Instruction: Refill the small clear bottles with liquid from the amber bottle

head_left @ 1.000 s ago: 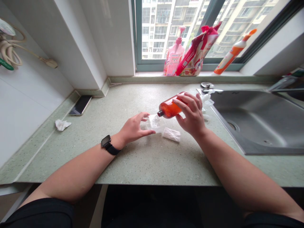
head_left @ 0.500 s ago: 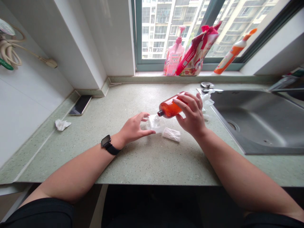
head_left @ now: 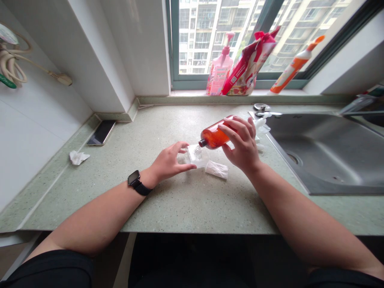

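Observation:
My right hand [head_left: 240, 140] is wrapped round an amber bottle [head_left: 214, 135], tilted with its uncapped dark neck down and to the left. The neck is right at the ringed mouth of a clear squarish bottle [head_left: 195, 158] on the counter. Whether liquid is flowing is too small to tell. With thumb and fingers on either side, my left hand [head_left: 169, 162] grips the clear bottle. A folded white tissue [head_left: 217, 170] lies just right of the clear bottle. Beyond my right hand, partly hidden by it, is a white pump top [head_left: 262, 123].
The steel sink [head_left: 336, 156] is set into the speckled counter [head_left: 180, 200] at right. At left lie a phone [head_left: 102, 132] and a crumpled tissue [head_left: 78, 157]. A pink pump bottle [head_left: 220, 72], a red bag [head_left: 252, 66] and an orange-white bottle [head_left: 294, 68] stand on the windowsill.

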`<action>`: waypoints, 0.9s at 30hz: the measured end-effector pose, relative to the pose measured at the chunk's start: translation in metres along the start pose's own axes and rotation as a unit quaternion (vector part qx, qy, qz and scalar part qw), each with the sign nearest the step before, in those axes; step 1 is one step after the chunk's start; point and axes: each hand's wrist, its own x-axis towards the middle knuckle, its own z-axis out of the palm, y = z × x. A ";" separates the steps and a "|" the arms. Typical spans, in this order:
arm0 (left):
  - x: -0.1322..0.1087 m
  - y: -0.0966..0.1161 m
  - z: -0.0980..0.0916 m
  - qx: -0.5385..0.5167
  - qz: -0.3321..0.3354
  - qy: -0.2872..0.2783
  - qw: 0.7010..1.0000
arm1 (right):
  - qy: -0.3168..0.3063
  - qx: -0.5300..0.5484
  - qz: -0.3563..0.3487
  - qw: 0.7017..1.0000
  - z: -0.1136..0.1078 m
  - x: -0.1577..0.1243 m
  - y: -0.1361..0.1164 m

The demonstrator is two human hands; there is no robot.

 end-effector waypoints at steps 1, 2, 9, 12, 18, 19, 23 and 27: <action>0.000 0.000 0.000 0.000 0.001 0.000 1.000 | 0.001 0.000 0.000 1.000 0.000 0.000 0.000; 0.000 0.000 0.000 0.001 0.001 0.000 1.000 | 0.003 -0.001 -0.002 1.000 0.000 0.000 -0.001; 0.000 0.000 0.000 0.000 0.003 -0.001 1.000 | 0.009 -0.006 -0.006 1.000 -0.001 0.001 -0.001; 0.000 0.000 0.000 -0.003 0.001 -0.001 1.000 | 0.004 0.003 -0.001 1.000 -0.001 0.000 -0.001; 0.000 -0.001 0.000 -0.003 0.002 -0.001 1.000 | 0.003 -0.003 -0.002 1.000 -0.001 0.001 -0.001; 0.000 -0.002 0.001 -0.004 0.003 -0.001 1.000 | 0.002 -0.006 -0.002 1.000 -0.001 0.001 -0.001; 0.000 -0.001 0.000 -0.005 0.000 -0.003 1.000 | 0.004 -0.010 -0.006 1.000 -0.002 0.001 -0.001; 0.000 0.000 0.000 -0.007 -0.004 -0.006 1.000 | -0.002 -0.012 -0.002 1.000 -0.002 0.001 -0.001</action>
